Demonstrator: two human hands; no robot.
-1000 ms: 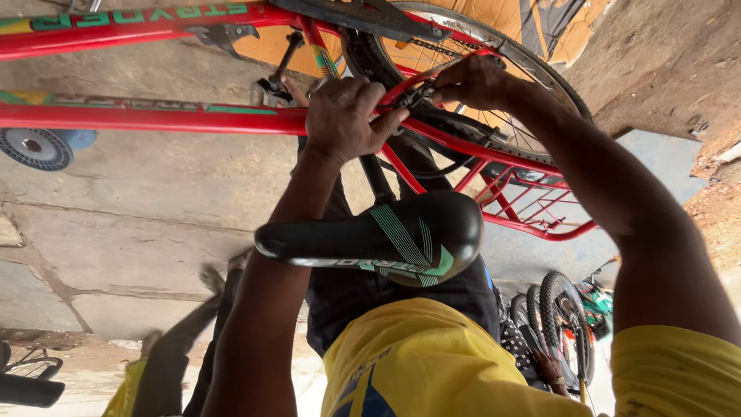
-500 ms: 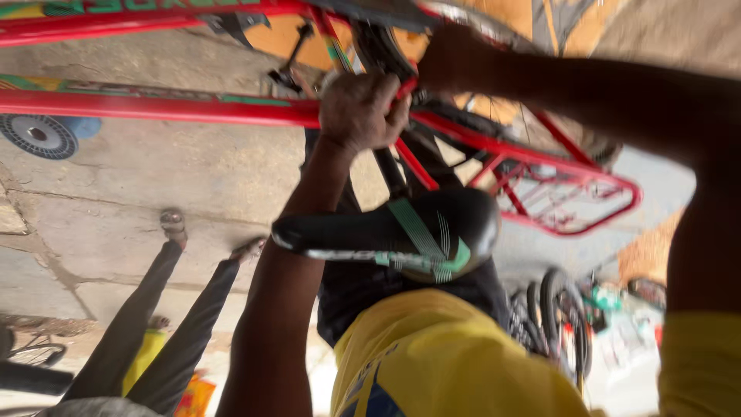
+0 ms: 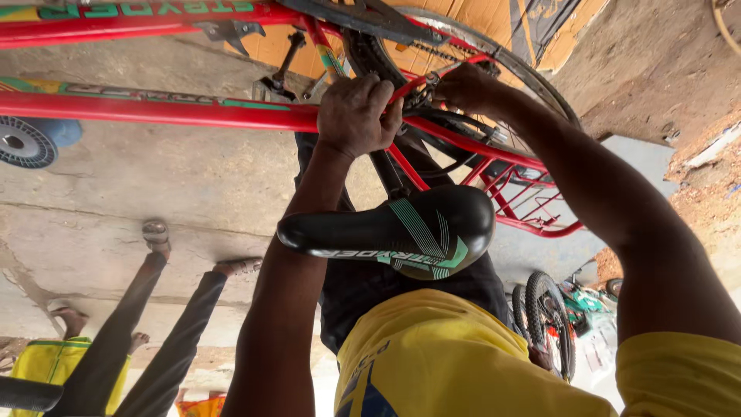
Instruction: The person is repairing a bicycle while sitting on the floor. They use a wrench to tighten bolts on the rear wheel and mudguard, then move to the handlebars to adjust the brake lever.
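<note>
Hands work at the red bicycle frame (image 3: 193,116): left hand (image 3: 356,116) fisted tight around a stay, right hand (image 3: 463,86) pinching something at the chain (image 3: 432,52), its fingers hidden. Risk: a slip could draw fingers into chain or rear wheel (image 3: 532,77) just beside the frame; black saddle (image 3: 401,230) below crowds the forearm.

The bicycle frame (image 3: 177,116) runs across the top of the frame. The saddle (image 3: 401,228) sits at centre, below it. The rear wheel (image 3: 494,69) is upper right, a small wheel (image 3: 27,141) far left, another bicycle (image 3: 552,320) lower right.
</note>
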